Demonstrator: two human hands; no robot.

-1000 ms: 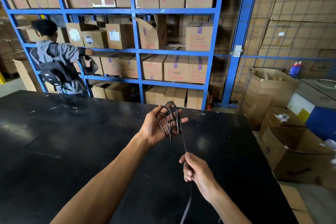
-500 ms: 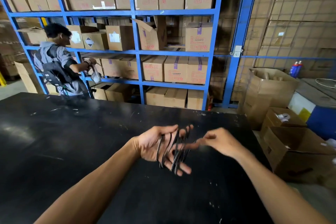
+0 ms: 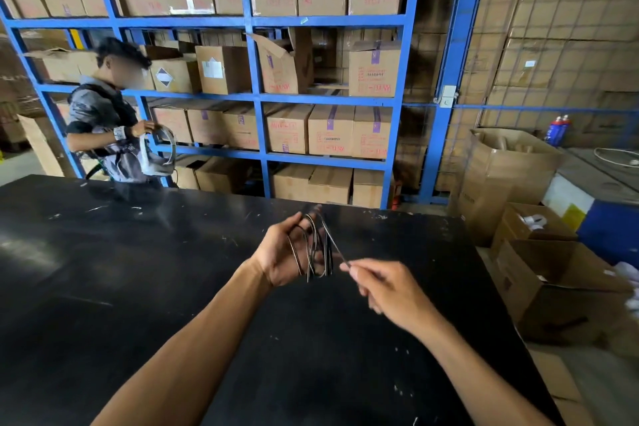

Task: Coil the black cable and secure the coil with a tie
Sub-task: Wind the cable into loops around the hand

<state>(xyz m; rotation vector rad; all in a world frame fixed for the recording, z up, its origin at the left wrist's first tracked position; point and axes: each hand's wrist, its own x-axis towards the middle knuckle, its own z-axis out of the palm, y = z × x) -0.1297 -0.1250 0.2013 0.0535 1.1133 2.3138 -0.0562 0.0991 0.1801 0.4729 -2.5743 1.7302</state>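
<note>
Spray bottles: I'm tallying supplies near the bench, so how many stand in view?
2, as far as shows: spray bottles with red tops stand side by side at right, behind the tall open carton, against the wire fence. Others may be hidden behind cartons.

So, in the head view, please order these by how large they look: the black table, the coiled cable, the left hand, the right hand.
1. black table, by far the largest.
2. left hand and right hand: they look alike, so no ranking.
3. coiled cable, thin loops, roughly palm-sized.
</note>
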